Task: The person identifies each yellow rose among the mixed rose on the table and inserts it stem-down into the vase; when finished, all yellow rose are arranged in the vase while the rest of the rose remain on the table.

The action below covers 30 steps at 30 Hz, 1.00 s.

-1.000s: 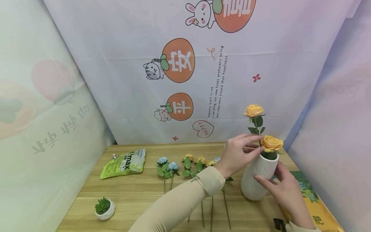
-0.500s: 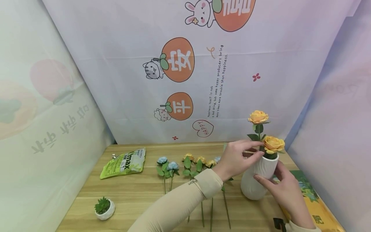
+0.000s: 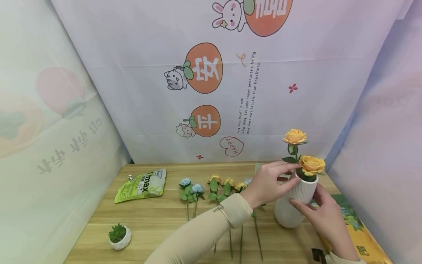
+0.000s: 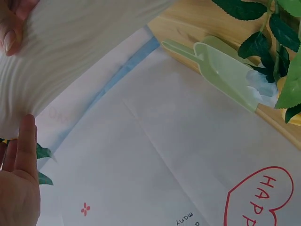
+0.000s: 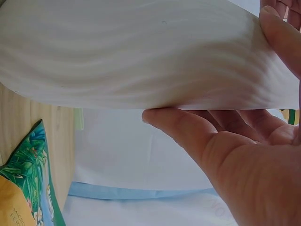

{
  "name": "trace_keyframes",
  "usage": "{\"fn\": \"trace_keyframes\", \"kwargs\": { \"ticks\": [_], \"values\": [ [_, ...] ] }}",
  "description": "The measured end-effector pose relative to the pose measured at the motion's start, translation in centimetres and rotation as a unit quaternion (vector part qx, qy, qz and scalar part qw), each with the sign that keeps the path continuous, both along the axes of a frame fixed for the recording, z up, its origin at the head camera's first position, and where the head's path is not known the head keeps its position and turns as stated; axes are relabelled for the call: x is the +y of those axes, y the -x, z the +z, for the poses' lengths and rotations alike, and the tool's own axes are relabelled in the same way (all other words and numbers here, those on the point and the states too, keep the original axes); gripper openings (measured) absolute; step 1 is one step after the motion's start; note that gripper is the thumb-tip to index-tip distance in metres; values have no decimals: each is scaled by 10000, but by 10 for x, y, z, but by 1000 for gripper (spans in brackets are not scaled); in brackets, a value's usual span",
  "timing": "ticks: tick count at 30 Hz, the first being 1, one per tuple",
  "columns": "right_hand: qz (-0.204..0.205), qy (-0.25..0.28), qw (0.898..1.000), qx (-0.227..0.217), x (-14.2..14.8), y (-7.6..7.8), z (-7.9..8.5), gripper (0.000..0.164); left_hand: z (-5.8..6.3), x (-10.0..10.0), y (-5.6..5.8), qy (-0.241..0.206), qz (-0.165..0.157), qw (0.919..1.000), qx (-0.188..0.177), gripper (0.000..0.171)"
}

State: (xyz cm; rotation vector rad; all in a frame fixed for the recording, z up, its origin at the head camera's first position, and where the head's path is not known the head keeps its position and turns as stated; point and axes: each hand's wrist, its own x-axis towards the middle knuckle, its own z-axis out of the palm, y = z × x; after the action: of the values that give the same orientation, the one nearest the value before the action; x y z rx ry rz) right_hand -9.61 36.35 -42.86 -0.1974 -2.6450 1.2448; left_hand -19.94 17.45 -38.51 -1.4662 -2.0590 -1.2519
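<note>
Two yellow roses, a tall one (image 3: 295, 136) and a lower one (image 3: 312, 165), stand in the white vase (image 3: 292, 207). My left hand (image 3: 271, 181) is at the vase mouth, its thumb and fingers round the tall rose's stem, part of which the fingers hide. In the left wrist view, my left hand (image 4: 21, 188) lies close to the rim of the pale ribbed vase (image 4: 84, 42). My right hand (image 3: 324, 216) grips the vase's right side, thumb in front and fingers behind. In the right wrist view, the right hand (image 5: 235, 165) lies along the vase wall (image 5: 141, 61).
Yellow roses (image 3: 228, 182) and blue roses (image 3: 197, 189) lie on the wooden table (image 3: 158, 220). A green-white pouch (image 3: 143, 186) and a potted succulent (image 3: 119, 236) stand at left. A yellow-green bag (image 3: 362, 238) lies at right. A pale green scoop (image 4: 221, 70) is behind the left hand.
The tall yellow rose has sunk lower and shifted slightly right, toward the vase. My left hand stays at the rim. The right hand and vase hold nearly still.
</note>
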Motion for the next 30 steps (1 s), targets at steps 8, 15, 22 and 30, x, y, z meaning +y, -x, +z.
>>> {"fn": "trace_keyframes", "kwargs": {
  "ticks": [8,15,22,30],
  "values": [
    [49,-37,9999,161,0,0,0,97,-4,-3,-1,77,-52,9998,-156,42],
    [60,-9,9998,193,0,-1,-1,96,-6,-7,-1,141,6,9998,-125,43],
    [29,-60,9999,92,1,1,-1,99,-11,-16,3,173,75,9995,-240,49],
    [-14,-13,10000,-46,1,2,-2,101,-20,-33,9,332,277,9985,-327,52]
  ]
}}
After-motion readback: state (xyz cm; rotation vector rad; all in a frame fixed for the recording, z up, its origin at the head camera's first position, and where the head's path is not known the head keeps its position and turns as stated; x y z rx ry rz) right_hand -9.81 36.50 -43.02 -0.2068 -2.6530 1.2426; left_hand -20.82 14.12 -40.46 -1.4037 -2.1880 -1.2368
